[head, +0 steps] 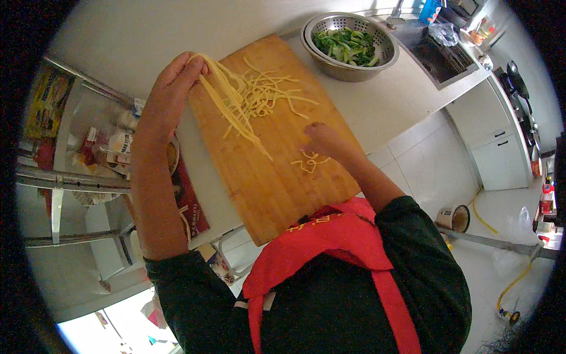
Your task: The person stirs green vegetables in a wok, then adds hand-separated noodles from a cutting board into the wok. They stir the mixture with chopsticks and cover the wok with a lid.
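My left hand is raised at the far left corner of a wooden cutting board, pinching a bundle of long yellow noodles that hangs down onto the wood. Beside the bundle lies a loose, tangled heap of noodles. Over the right part of the board is my right hand, its fingers blurred and curled; whether they hold anything is unclear. Just below it a few short noodle strands lie on the wood.
A steel colander of leafy greens, nested in a bowl, stands on the counter behind the board's right side. Beyond it is a sink. Metal shelving with packages stands at left. A bucket sits on the floor at right.
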`<state>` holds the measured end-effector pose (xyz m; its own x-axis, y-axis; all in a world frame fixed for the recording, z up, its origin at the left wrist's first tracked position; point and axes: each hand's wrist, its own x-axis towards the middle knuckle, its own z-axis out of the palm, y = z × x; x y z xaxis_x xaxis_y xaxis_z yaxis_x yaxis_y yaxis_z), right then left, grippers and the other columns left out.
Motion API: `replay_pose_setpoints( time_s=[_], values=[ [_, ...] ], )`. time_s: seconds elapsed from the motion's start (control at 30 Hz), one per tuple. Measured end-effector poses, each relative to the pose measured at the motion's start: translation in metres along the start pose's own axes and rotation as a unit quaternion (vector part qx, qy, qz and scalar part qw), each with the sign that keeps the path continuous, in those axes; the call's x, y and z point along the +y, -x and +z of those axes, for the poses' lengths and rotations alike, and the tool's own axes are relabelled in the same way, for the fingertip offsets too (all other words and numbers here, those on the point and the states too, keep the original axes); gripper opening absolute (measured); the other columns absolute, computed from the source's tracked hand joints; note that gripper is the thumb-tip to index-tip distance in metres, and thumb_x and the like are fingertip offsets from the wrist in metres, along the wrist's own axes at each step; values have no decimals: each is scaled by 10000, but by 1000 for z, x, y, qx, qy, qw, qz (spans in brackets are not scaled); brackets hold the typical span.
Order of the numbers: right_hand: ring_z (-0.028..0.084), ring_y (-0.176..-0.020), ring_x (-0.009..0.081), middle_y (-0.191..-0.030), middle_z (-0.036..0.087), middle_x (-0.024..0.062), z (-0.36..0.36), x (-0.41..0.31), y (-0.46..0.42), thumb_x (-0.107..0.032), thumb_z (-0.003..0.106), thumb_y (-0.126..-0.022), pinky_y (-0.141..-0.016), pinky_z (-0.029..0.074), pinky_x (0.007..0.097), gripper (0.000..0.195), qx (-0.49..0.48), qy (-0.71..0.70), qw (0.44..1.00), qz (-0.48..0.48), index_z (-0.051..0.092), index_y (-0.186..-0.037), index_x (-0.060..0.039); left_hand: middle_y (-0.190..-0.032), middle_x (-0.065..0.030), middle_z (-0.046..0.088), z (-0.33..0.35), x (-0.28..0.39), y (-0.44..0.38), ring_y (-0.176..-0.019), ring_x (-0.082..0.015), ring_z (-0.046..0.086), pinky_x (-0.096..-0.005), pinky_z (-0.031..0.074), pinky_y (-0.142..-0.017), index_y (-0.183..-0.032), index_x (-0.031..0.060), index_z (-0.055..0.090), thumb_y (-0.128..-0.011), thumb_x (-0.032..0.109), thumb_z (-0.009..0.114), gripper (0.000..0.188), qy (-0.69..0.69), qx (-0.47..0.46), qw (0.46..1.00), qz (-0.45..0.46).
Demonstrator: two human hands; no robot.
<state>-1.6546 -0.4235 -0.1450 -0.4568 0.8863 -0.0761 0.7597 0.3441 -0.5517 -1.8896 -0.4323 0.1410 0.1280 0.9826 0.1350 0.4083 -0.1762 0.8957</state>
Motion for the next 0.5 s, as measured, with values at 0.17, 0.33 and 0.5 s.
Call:
replay_pose_setpoints(
  time_s=[0.17,0.33,0.5],
  values=[
    [503,-881,316,-918,533,158,25,23,19,-202,635,-688,-729,434,392,298,34,120,992,1,521,-914,-45,-796,-1,511,-8,-21,-8,-850,-99,446,-252,332,-809,-793,92,496,-871,312,429,243,-28,-72,997,-7],
    [529,-638,225,-713,536,93,-6,15,19,-182,602,-743,-587,445,323,193,59,-63,996,13,488,-793,-34,-833,-22,527,-14,-64,-22,-810,-136,511,-274,408,-768,-904,76,508,-888,276,415,221,101,-137,983,-66],
    [529,-545,210,-684,568,95,-58,-19,3,-223,597,-745,-512,419,358,220,51,-268,961,-43,515,-834,-38,-784,-12,519,8,-94,-18,-758,-118,506,-269,396,-759,-837,79,500,-872,294,429,229,184,-122,969,-112]
  ],
)
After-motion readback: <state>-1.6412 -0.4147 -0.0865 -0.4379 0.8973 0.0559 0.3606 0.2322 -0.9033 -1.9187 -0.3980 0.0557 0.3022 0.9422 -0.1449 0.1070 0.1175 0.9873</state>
